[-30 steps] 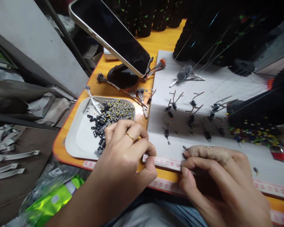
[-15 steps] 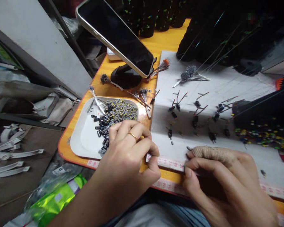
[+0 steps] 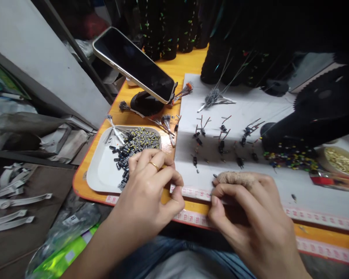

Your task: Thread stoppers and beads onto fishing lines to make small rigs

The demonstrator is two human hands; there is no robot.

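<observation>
My left hand (image 3: 154,184), with a ring on one finger, is closed in a pinch, thumb against index finger, just right of a white tray (image 3: 97,174). Anything between those fingertips is too small to make out. My right hand (image 3: 250,211) also pinches, over the measuring tape (image 3: 196,192) along the white board's (image 3: 189,178) front edge. Tan wrapping covers one of its fingers. A small dark grey piece (image 3: 215,176) shows at that finger's tip; whether it is held or lies on the board, I cannot tell. Grey, yellow-tipped pieces (image 3: 141,139) and black ones fill part of the tray.
A phone (image 3: 136,62) leans on a black stand behind the tray. Small black parts with thin stems (image 3: 221,146) are scattered over the board. Black spools (image 3: 322,104), mixed coloured bits (image 3: 291,155) and a bowl of gold-coloured pieces (image 3: 340,159) are at the right.
The view has shifted, so the board and both hands appear further left and the gold-filled bowl now shows. Both hands keep their pinches, with little change between them.
</observation>
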